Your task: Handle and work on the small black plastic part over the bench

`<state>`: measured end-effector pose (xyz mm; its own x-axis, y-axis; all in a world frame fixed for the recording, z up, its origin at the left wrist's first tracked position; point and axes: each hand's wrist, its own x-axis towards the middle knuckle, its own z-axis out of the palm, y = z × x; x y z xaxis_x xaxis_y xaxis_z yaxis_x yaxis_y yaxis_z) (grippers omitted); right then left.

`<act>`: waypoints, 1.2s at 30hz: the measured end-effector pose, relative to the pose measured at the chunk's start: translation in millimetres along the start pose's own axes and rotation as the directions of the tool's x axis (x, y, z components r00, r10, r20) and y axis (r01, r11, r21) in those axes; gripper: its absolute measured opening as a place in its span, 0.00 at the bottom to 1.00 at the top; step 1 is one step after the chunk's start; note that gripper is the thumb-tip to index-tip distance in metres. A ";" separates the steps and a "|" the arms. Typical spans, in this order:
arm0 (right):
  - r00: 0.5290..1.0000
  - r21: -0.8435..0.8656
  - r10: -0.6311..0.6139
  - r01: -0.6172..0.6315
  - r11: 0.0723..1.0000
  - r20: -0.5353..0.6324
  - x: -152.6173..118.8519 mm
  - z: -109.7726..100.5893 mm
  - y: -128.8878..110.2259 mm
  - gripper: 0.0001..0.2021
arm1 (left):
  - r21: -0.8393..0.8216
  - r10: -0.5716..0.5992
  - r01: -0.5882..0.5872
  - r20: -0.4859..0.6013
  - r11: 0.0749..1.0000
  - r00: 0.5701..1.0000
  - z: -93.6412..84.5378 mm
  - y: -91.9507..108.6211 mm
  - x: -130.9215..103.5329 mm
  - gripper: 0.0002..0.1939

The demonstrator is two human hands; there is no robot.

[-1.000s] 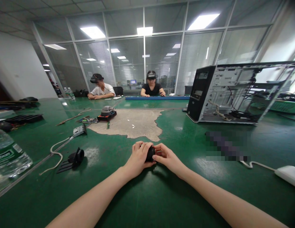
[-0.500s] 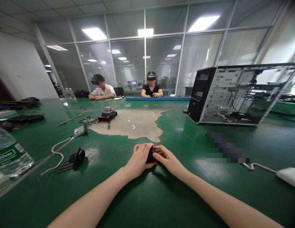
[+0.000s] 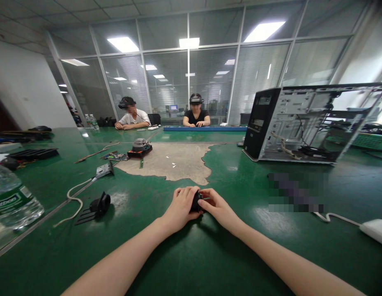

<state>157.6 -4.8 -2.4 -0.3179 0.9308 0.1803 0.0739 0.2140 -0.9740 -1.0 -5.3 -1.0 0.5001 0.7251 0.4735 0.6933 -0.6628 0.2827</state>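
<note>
Between my hands, low over the green table (image 3: 191, 263), is a small black part (image 3: 196, 201), mostly covered by my fingers, so its exact kind does not show. My left hand (image 3: 180, 207) is closed round its left side, the fingers over the top and the thumb under it. At its right side, my right hand (image 3: 217, 207) grips it with bent fingers and thumb. A black plastic piece with a round collar and long prongs (image 3: 100, 204) lies to the left, apart from both hands.
An open computer case (image 3: 265, 127) stands at the right. A water bottle (image 3: 12, 201) is at the left edge, near a metal part with a cable (image 3: 104, 169). A heatsink-like part (image 3: 140, 147) sits on the bare patch (image 3: 185, 160). Two people (image 3: 195, 117) sit across the table.
Both hands keep their hold on the black part with almost no visible movement. The view has shifted very slightly.
</note>
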 end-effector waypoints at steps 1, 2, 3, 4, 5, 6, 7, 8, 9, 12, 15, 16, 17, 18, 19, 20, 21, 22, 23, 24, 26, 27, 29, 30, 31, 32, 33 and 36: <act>1.000 -0.004 0.006 -0.006 1.000 0.005 0.0 -0.5 -0.3 0.14 | 0.002 0.002 -0.002 -0.001 1.000 1.000 0.0 -0.1 0.0 0.30; 1.000 -0.005 0.003 -0.003 1.000 0.020 -0.2 -1.0 -0.6 0.13 | 0.005 0.004 -0.004 -0.002 1.000 1.000 -0.1 -0.1 0.0 0.30; 0.999 -0.003 -0.010 0.010 1.000 0.037 -0.7 -1.6 -0.8 0.13 | 0.007 0.004 -0.004 -0.001 1.000 1.000 -0.1 -0.2 0.0 0.30; 0.998 0.000 -0.028 0.028 1.000 0.055 -1.3 -2.1 -1.1 0.12 | 0.008 0.004 -0.004 0.001 1.000 1.000 -0.3 -0.1 0.0 0.30; 0.997 0.004 -0.048 0.048 0.999 0.065 -2.1 -2.4 -1.2 0.12 | 0.009 0.003 -0.003 0.004 1.000 1.000 -0.4 0.0 0.0 0.30; 0.995 0.009 -0.065 0.065 0.998 0.071 -2.8 -2.6 -1.3 0.13 | 0.009 0.003 -0.004 0.007 1.000 1.000 -0.4 0.2 0.0 0.30; 0.994 0.013 -0.076 0.075 0.997 0.073 -3.5 -2.6 -1.2 0.12 | 0.010 0.004 -0.004 0.008 1.000 1.000 -0.4 0.4 0.0 0.30; 0.994 0.019 -0.080 0.079 0.997 0.072 -3.9 -2.4 -1.0 0.12 | 0.010 0.004 -0.004 0.007 1.000 1.000 -0.3 0.5 0.0 0.30; 0.994 0.024 -0.080 0.079 0.997 0.069 -4.1 -2.1 -0.7 0.11 | 0.011 0.003 -0.003 0.002 1.000 1.000 -0.1 0.6 0.1 0.30; 0.996 0.033 -0.064 0.062 0.997 0.055 -3.1 -0.7 0.4 0.10 | 0.013 -0.002 0.002 -0.007 1.000 1.000 1.0 0.1 0.4 0.29; 0.999 0.027 -0.029 0.029 0.999 0.021 -1.6 0.0 0.3 0.13 | 0.013 -0.003 0.004 -0.004 1.000 1.000 2.0 -0.7 0.6 0.30; 1.000 0.025 -0.016 0.016 1.000 0.013 -1.4 -0.1 -0.2 0.15 | 0.012 -0.003 0.003 -0.003 1.000 1.000 2.1 -0.9 0.6 0.30; 1.000 0.024 -0.008 0.007 1.000 0.010 -1.5 -0.4 -0.8 0.15 | 0.011 -0.003 0.003 -0.005 1.000 1.000 2.2 -1.0 0.6 0.30; 1.000 0.024 -0.005 0.004 1.000 0.016 -1.7 -0.9 -1.5 0.15 | 0.010 -0.003 0.003 -0.005 1.000 1.000 2.1 -1.0 0.5 0.30; 1.000 0.027 -0.008 0.007 1.000 0.029 -2.1 -1.4 -2.2 0.15 | 0.009 -0.003 0.003 -0.005 1.000 1.000 1.9 -0.9 0.4 0.30; 0.999 0.031 -0.018 0.016 0.999 0.044 -2.7 -1.9 -3.0 0.14 | 0.009 -0.002 0.002 -0.003 1.000 1.000 1.7 -0.7 0.3 0.30; 0.998 0.039 -0.031 0.028 0.999 0.059 -3.3 -2.3 -3.6 0.14 | 0.010 -0.001 0.001 0.000 1.000 1.000 1.5 -0.5 0.3 0.30; 0.997 0.049 -0.045 0.042 0.998 0.068 -3.9 -2.4 -4.1 0.13 | 0.011 0.000 0.000 0.004 1.000 1.000 1.3 -0.4 0.3 0.30; 0.996 0.059 -0.058 0.054 0.997 0.071 -4.3 -2.4 -4.3 0.13 | 0.013 0.000 0.000 0.005 1.000 1.000 1.2 -0.3 0.4 0.31; 0.995 0.068 -0.065 0.060 0.996 0.070 -4.5 -2.1 -4.2 0.13 | 0.016 0.000 0.000 0.005 1.000 1.000 1.1 -0.2 0.5 0.31; 0.996 0.078 -0.065 0.060 0.995 0.059 -4.1 -1.2 -3.3 0.11 | 0.016 0.001 -0.001 -0.001 1.000 1.000 1.2 -0.1 0.8 0.31; 0.997 0.078 -0.058 0.054 0.995 0.052 -3.6 -0.7 -2.7 0.11 | 0.013 0.001 -0.001 -0.005 1.000 1.000 1.3 -0.1 1.0 0.30; 0.999 0.066 -0.040 0.038 0.997 0.035 -2.5 0.0 -1.9 0.12 | 0.001 -0.002 0.002 -0.009 1.000 1.000 1.3 -0.1 1.2 0.30; 0.999 0.056 -0.029 0.028 0.998 0.025 -2.0 0.0 -1.9 0.13 | -0.006 -0.005 0.004 -0.009 1.000 1.000 1.3 -0.1 1.2 0.30; 1.000 0.044 -0.019 0.018 0.999 0.019 -1.7 -0.1 -2.2 0.13 | -0.010 -0.006 0.006 -0.008 1.000 1.000 1.2 0.0 1.2 0.30; 1.000 0.033 -0.012 0.011 0.999 0.020 -1.7 -0.4 -2.9 0.14 | -0.012 -0.008 0.008 -0.006 1.000 1.000 1.0 0.1 1.2 0.30; 1.000 0.023 -0.008 0.008 1.000 0.026 -1.9 -0.7 -3.8 0.15 | -0.012 -0.008 0.008 -0.004 1.000 1.000 0.8 0.2 1.2 0.30; 0.997 0.013 -0.032 0.031 0.999 0.066 -3.7 -1.5 -6.1 0.14 | -0.004 -0.006 0.006 0.000 1.000 1.000 0.4 0.5 1.0 0.30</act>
<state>159.8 -9.1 3.1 -0.3814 0.9021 0.2017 0.0515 0.2386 -0.9698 0.0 -4.9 -0.8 0.4956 0.7292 0.4719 0.6945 -0.6590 0.2888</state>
